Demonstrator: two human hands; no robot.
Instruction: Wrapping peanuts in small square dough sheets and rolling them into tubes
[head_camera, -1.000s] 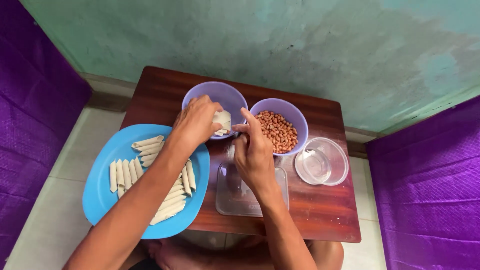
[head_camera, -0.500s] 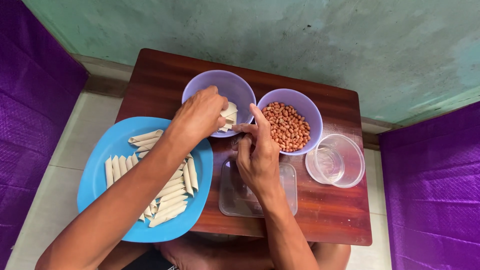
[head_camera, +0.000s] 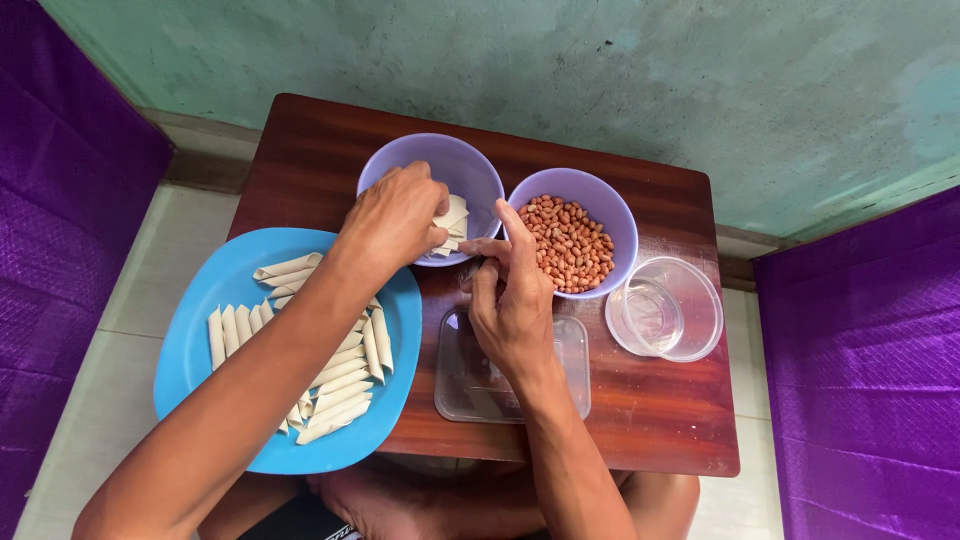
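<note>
My left hand (head_camera: 393, 215) reaches into a lilac bowl (head_camera: 455, 160) and pinches a pale, cone-shaped wrapper (head_camera: 452, 214) from the few lying there. My right hand (head_camera: 511, 296) hovers beside it, between that bowl and a second lilac bowl (head_camera: 609, 205) full of red-brown peanuts (head_camera: 573, 243); its fingertips touch the wrapper's edge and its fingers are apart. A blue plate (head_camera: 205, 340) on the left holds several rolled pale cones (head_camera: 345, 385) laid in rows. My left forearm crosses over the plate.
A clear rectangular container (head_camera: 570, 385) lies under my right wrist on the brown wooden table (head_camera: 660, 420). A clear round tub (head_camera: 666, 308) stands at the right. Purple cloth hangs on both sides; a green wall is behind. My knees show below the table.
My left hand has stayed in the wrapper bowl, lifting a wrapper slightly. My right hand has shifted a little toward it.
</note>
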